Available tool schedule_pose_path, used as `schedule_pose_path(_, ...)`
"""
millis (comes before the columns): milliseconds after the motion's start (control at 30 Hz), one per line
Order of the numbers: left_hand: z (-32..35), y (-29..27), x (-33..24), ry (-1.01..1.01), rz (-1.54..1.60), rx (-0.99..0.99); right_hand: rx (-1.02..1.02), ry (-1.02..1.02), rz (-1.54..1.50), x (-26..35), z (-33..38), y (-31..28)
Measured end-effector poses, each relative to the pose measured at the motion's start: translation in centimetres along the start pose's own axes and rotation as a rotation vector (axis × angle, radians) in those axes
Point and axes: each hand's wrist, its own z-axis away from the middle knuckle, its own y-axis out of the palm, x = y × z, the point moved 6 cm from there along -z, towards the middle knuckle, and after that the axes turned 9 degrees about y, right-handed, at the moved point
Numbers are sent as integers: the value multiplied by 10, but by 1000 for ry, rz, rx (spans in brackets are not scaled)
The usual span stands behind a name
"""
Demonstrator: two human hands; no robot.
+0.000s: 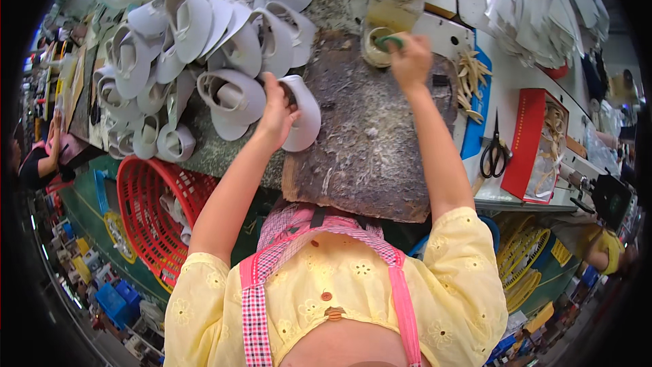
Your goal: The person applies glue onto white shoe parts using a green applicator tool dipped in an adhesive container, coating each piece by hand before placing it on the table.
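Left grip (275, 112) closes on a white shoe upper (302, 112); right grip (407, 58), beyond and rightward, dips a green brush (388, 42) into the glue pot (375, 47).

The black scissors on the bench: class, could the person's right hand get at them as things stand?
Probably yes. The scissors lie uncovered on the bench, to the right of the right hand, with nothing stacked over them. But that hand already has a grip on a green-handled tool at the small pot, so it would need freeing first.
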Motion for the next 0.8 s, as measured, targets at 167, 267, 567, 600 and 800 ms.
schedule_pose_path(167,-10,0,14,308,-1159,395,-85,396,-371,-72,-4,2)
schedule_pose_path(267,14,8,3,893,-1401,535,4,172,-318,-77,7,-9)
schedule_pose_path(567,9,-2,15,-14,-517,582,246,666,-1102,-27,76,1)
schedule_pose_path(600,11,-5,15,-93,-428,548,343,573,-1220,-6,80,8)
schedule_pose_path(800,28,0,8,-21,-461,622,406,638,-1098,30,91,30)
